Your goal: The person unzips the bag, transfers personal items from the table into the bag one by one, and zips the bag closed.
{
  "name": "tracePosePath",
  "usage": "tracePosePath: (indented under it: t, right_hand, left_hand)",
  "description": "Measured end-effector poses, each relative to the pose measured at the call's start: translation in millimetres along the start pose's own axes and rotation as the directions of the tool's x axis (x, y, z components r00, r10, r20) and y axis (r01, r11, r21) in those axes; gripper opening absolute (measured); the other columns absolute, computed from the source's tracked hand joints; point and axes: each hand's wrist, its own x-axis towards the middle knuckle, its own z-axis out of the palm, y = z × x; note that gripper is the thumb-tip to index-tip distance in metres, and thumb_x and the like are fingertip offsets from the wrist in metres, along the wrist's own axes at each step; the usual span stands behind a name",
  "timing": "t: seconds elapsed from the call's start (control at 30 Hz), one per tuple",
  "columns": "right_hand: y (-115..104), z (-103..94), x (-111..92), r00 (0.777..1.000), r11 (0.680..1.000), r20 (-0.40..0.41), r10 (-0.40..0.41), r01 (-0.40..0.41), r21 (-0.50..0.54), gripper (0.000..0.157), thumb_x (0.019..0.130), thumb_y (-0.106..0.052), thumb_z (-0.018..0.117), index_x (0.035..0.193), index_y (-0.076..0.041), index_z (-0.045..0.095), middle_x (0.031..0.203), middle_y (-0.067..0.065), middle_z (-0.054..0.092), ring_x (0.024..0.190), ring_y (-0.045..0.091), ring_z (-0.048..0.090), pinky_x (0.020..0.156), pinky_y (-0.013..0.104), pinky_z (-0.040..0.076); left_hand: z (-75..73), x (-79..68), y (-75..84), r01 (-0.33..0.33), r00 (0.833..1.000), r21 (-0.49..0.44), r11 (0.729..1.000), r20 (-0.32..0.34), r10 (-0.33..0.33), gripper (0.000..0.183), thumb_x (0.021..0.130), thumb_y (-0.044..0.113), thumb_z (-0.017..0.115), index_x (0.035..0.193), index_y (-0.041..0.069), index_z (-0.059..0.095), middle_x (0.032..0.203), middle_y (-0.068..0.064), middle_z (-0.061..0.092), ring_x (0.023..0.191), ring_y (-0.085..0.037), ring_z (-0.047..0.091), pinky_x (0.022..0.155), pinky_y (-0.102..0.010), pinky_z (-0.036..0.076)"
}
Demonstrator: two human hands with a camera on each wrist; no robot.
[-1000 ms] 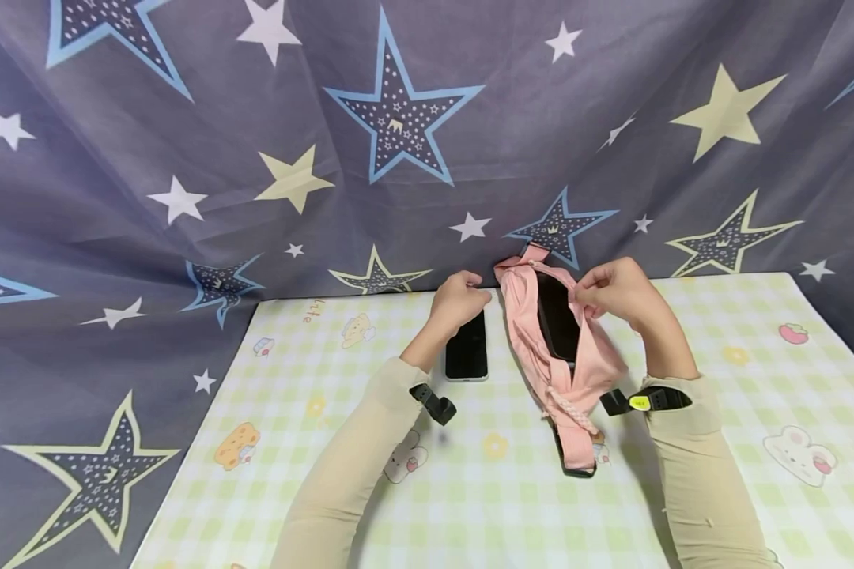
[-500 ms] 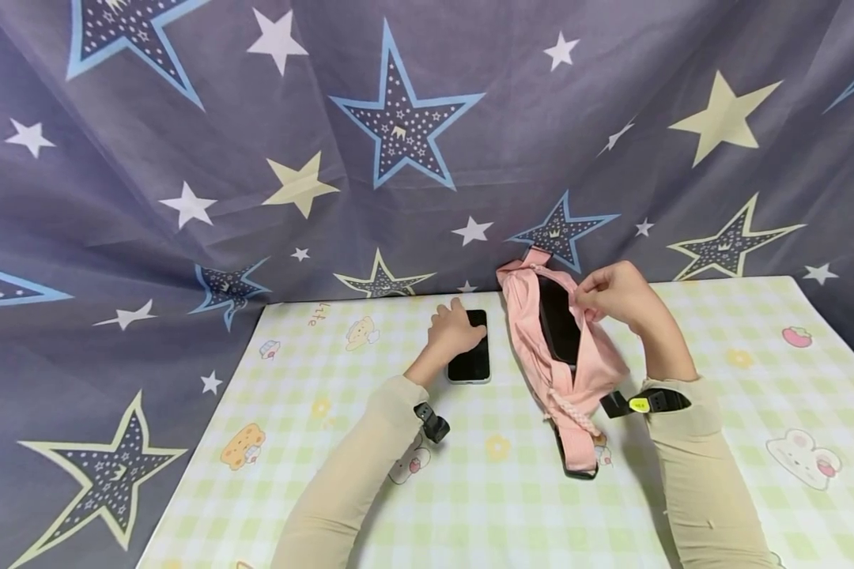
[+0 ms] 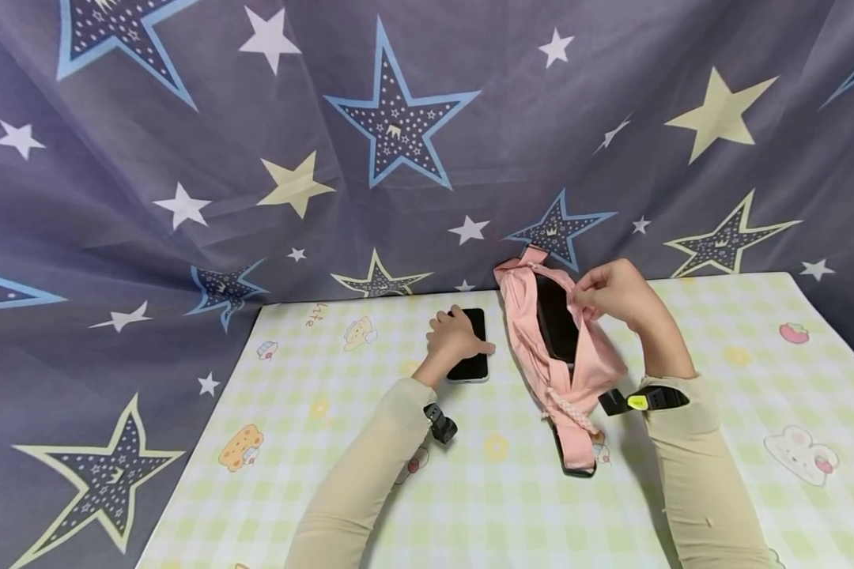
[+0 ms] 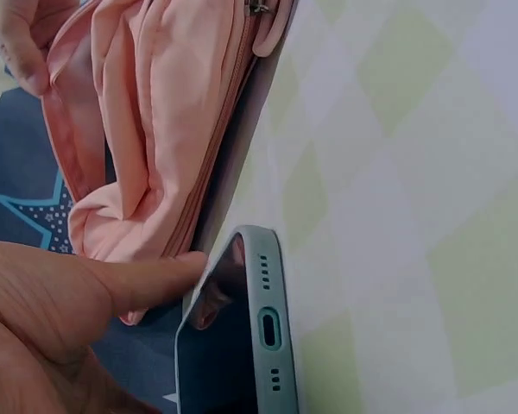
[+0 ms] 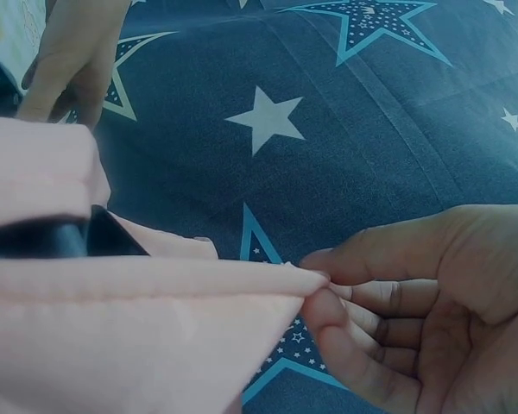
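A smartphone [image 3: 475, 367] with a black screen and pale case lies face up near the table's back edge. My left hand [image 3: 452, 338] straddles it, fingers at its left side and thumb stretched across to the right edge. In the left wrist view, the thumb tip is at the edge of the phone [image 4: 268, 336], beside its charging port end. To the right lies a pink waist bag [image 3: 530, 340], its mouth unzipped. My right hand [image 3: 612, 292] pinches the bag's rim between thumb and forefinger and holds it outward. Something dark [image 3: 557, 320] shows inside the opening.
The table has a green-and-white checked cloth [image 3: 512, 514] with cartoon prints. A dark curtain with stars [image 3: 427, 221] hangs right behind the table's back edge. The bag's strap end with a black buckle [image 3: 578, 472] points toward the front.
My left hand has drawn back from the phone's far end to its middle and spread across it, the thumb moving out to the right edge. The right hand stays on the bag's rim.
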Motion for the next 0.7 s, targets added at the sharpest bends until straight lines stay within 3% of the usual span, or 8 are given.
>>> tracePosePath:
  t: [0.37, 0.7]
  right_hand:
    - [0, 0.7, 2, 1.000, 1.000, 0.000, 0.002, -0.002, -0.013, 0.018, 0.094, -0.002, 0.064, 0.098, 0.014, 0.073, 0.065, 0.002, 0.070, 0.057, 0.012, 0.065, 0.058, 0.031, 0.060]
    - [1, 2.0, 4, 1.000, 1.000, 0.007, 0.007, -0.007, -0.002, 0.019, 0.094, -0.001, 0.065, 0.098, 0.015, 0.072, 0.065, 0.001, 0.070, 0.056, 0.011, 0.065, 0.058, 0.031, 0.060]
  left_hand:
    - [0.4, 0.9, 6.5, 0.026, 0.999, 0.021, 0.999, -0.018, -0.026, 0.104, 0.085, 0.052, 0.079, 0.159, 0.003, 0.025, 0.153, -0.028, 0.034, 0.138, -0.042, 0.043, 0.107, -0.050, 0.047]
    - [2.5, 3.4, 11.1, 0.054, 0.999, 0.080, 0.995, 0.000, -0.054, 0.102, 0.088, 0.054, 0.075, 0.161, 0.006, 0.023, 0.160, -0.026, 0.024, 0.142, -0.039, 0.035, 0.107, -0.048, 0.045]
